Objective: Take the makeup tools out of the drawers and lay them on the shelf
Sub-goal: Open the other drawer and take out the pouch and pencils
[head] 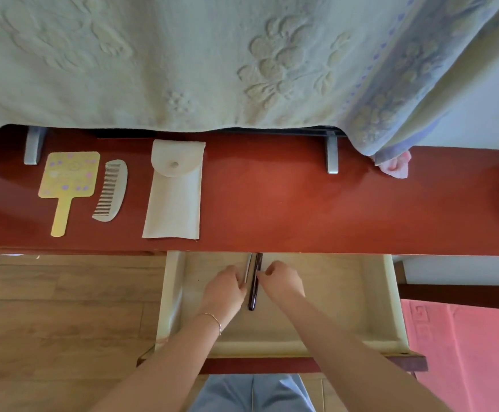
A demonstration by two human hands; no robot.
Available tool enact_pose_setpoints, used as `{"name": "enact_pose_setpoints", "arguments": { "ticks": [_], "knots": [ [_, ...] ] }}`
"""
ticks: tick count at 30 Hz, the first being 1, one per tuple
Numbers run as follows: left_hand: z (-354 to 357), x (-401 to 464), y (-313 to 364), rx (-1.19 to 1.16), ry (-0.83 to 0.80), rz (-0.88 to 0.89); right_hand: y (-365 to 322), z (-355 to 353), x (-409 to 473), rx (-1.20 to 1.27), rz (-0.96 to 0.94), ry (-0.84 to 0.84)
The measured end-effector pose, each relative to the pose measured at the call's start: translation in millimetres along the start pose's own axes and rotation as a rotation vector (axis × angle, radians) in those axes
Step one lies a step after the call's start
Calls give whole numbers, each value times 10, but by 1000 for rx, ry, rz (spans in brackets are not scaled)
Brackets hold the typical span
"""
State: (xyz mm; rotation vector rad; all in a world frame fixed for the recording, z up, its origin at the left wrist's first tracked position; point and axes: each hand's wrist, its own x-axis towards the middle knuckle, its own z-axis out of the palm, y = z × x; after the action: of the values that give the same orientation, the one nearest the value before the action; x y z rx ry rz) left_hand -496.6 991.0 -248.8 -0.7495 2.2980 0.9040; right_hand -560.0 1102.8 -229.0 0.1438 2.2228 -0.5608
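Note:
An open cream drawer [373, 295] sticks out below the red shelf [287, 197]. Inside it, my left hand [226, 288] closes on a thin silver tool [247, 270] and my right hand [282, 282] pinches a dark slim stick [254, 289] lying beside it. Both tools run lengthwise toward the shelf edge, their far ends under it. On the shelf at the left lie a yellow hand mirror [67, 182], a white comb [111, 190] and a white snap pouch [174, 188].
A pale embossed towel [212, 60] hangs over the back of the shelf, with two grey brackets [332, 154] below its hem. A pink cloth scrap [394, 165] lies at the right. Wooden floor is at the left, a pink mat [465, 352] at the right.

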Motion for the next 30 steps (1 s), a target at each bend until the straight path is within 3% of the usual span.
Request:
{"name": "enact_pose_setpoints", "arguments": {
  "ticks": [5, 12, 21, 30],
  "knots": [
    [69, 33, 35, 17, 35, -26, -41, 153, 78, -95, -24, 21],
    [38, 26, 37, 37, -61, -54, 28, 111, -2, -90, -16, -22],
    [-331, -412, 136, -52, -13, 120, 13, -332, -449, -131, -159, -34],
    [-941, -765, 432, -123, -187, 184, -304, -898, -809, 55, -308, -6]
  ]
}}
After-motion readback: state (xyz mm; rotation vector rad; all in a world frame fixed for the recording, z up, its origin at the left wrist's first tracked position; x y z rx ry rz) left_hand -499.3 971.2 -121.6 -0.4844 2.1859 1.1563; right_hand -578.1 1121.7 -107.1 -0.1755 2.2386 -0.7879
